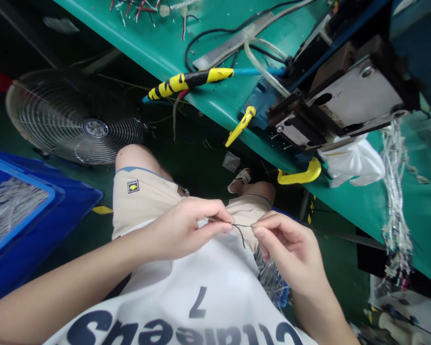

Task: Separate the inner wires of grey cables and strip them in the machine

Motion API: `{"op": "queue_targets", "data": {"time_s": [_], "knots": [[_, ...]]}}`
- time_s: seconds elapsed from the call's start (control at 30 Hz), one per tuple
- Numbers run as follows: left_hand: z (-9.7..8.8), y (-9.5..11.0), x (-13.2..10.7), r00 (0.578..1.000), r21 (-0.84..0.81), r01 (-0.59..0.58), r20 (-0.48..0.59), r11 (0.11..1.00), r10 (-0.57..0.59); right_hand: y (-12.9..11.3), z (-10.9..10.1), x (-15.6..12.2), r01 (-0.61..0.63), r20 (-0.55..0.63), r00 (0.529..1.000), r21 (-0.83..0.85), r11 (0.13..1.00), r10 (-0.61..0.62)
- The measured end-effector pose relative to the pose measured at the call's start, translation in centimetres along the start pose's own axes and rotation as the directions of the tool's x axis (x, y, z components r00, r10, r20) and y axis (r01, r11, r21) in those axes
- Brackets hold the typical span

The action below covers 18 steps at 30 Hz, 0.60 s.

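Above my lap, my left hand pinches a thin dark wire between thumb and forefinger. One strand of it runs across to my right hand, whose thumb and fingertips are closed on that strand. A second dark strand curves down free from the left fingertips. The rest of the wire inside my left hand is hidden. Past my hands, at the green table, stands a machine with metal plates and yellow handles.
A metal-caged fan stands at the left. Below it, a blue bin holds many pale wires. Wire bundles hang over the table at the right, beside a white cloth or bag. Cut wire pieces lie at the table's far end.
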<state>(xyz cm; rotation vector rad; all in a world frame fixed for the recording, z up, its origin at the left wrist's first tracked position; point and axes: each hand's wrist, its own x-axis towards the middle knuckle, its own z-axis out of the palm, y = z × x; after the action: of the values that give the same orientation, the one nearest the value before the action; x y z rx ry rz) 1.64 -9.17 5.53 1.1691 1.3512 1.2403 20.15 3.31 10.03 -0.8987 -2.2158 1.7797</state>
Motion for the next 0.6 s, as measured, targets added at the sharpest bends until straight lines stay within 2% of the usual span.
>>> {"op": "queue_targets", "data": {"time_s": [0.1, 0.2, 0.3, 0.43, 0.6], "knots": [[0.1, 0.3, 0.0, 0.993, -0.045, 0.114, 0.029, 0.992, -0.112, 0.3, 0.4, 0.1, -0.073, -0.076, 0.994, 0.076, 0.994, 0.078], [0.6, 0.6, 0.1, 0.989, -0.088, 0.146, 0.049, 0.985, -0.142, 0.5, 0.7, 0.4, -0.096, -0.093, 0.990, 0.148, 0.984, 0.110], [1.3, 1.1, 0.3, 0.979, -0.189, 0.199, -0.003, 0.962, -0.204, 0.8, 1.0, 0.9, -0.081, -0.113, 0.987, 0.252, 0.964, 0.112], [1.9, 1.6, 0.6, 0.942, -0.380, 0.271, -0.083, 0.884, -0.324, 1.0, 1.6, 1.4, -0.036, -0.144, 0.984, 0.419, 0.907, 0.105], [2.1, 1.9, 0.8, 0.916, -0.560, 0.241, -0.138, 0.793, -0.376, 1.0, 2.3, 1.9, 0.028, -0.204, 0.975, 0.510, 0.860, 0.090]]}}
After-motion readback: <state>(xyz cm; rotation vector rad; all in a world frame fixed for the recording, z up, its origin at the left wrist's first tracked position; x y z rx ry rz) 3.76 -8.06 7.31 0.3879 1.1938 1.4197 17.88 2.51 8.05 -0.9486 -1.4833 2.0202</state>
